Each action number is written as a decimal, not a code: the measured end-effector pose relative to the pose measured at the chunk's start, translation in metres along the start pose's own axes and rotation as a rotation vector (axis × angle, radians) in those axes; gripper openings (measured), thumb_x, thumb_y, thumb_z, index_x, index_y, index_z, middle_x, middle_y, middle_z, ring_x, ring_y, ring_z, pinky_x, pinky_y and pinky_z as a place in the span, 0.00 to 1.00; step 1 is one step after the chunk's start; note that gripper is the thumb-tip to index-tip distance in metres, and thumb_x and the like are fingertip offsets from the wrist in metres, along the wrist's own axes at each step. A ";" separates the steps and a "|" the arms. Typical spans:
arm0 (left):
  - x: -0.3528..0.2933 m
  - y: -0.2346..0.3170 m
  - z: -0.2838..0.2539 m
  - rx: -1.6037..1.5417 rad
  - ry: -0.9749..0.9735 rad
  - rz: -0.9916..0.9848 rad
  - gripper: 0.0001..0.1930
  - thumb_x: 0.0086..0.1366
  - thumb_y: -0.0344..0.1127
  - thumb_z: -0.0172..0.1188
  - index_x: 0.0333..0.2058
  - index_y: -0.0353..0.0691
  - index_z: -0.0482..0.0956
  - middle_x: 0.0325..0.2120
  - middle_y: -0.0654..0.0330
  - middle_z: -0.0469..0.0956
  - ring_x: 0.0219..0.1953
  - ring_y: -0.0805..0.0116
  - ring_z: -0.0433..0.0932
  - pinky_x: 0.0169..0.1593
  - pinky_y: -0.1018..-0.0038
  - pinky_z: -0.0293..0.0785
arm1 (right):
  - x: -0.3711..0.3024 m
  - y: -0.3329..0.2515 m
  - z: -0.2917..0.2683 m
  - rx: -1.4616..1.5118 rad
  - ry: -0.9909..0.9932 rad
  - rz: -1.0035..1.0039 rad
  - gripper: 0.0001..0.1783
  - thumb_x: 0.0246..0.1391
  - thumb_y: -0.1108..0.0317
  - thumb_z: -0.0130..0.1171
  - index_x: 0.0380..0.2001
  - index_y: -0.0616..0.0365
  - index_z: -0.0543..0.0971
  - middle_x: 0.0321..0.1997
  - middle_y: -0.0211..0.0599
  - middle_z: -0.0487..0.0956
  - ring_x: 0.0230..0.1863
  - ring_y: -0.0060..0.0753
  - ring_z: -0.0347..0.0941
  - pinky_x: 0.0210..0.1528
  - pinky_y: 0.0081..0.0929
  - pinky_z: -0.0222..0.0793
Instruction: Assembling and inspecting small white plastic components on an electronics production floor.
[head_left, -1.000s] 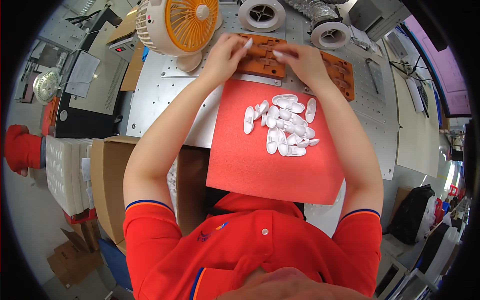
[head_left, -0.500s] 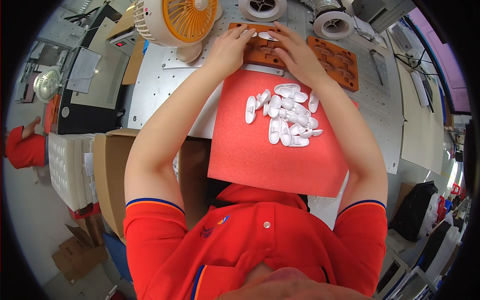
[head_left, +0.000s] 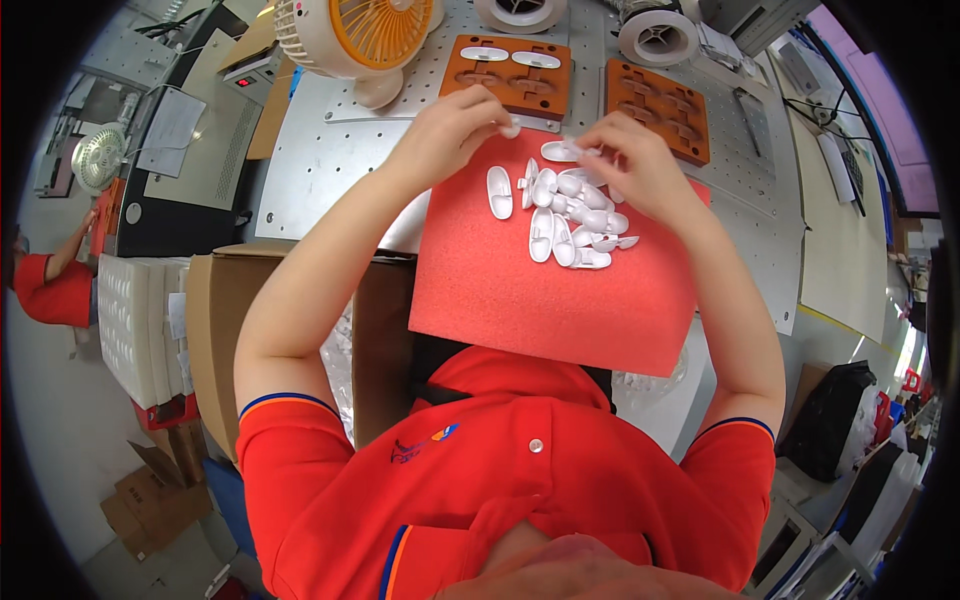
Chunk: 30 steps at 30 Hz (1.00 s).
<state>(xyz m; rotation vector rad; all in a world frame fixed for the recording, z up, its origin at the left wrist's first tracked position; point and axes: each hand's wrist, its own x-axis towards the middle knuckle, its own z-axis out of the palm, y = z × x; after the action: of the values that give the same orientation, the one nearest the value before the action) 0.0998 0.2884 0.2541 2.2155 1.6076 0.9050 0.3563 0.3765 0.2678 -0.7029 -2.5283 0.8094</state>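
Observation:
My left hand (head_left: 450, 135) is closed in a pinch on a small white plastic part (head_left: 511, 129), mostly hidden by the fingertips, over the upper edge of a red foam sheet (head_left: 520, 300). My right hand (head_left: 637, 165) pinches another white plastic part (head_left: 578, 147), blurred, at the top of the heap. Several white oval shell-like parts (head_left: 541, 234) lie heaped on the foam, and one oval part (head_left: 499, 192) sits apart at the left. Beyond my hands, an orange-brown fixture block (head_left: 505, 94) has two white oval parts (head_left: 536, 60) seated in its far row; its near recesses hold none.
A second orange-brown block (head_left: 657, 110) stands to the right on the perforated metal table (head_left: 300, 190). A white and orange fan (head_left: 375, 40) and wire spools (head_left: 658, 39) are at the back. An open cardboard box (head_left: 215, 350) is at lower left. Another person in red (head_left: 55, 285) is far left.
Both hands have come back from the fixture block toward me, over the foam sheet, and now pinch white parts. The two oval parts in the block are now uncovered.

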 end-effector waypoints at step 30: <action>0.161 0.034 0.153 0.827 0.042 0.240 0.11 0.57 0.32 0.54 0.37 0.39 0.81 0.36 0.58 0.77 0.39 0.62 0.77 0.44 0.65 0.69 | -0.012 0.122 -0.032 -0.755 0.441 0.123 0.17 0.52 0.70 0.54 0.46 0.47 0.79 0.49 0.26 0.80 0.52 0.33 0.72 0.56 0.38 0.65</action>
<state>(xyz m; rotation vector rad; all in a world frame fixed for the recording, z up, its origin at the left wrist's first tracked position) 0.2515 0.4471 0.2076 2.9855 2.0152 0.3413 0.4231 0.4694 0.2136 -1.1204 -2.3416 -0.2995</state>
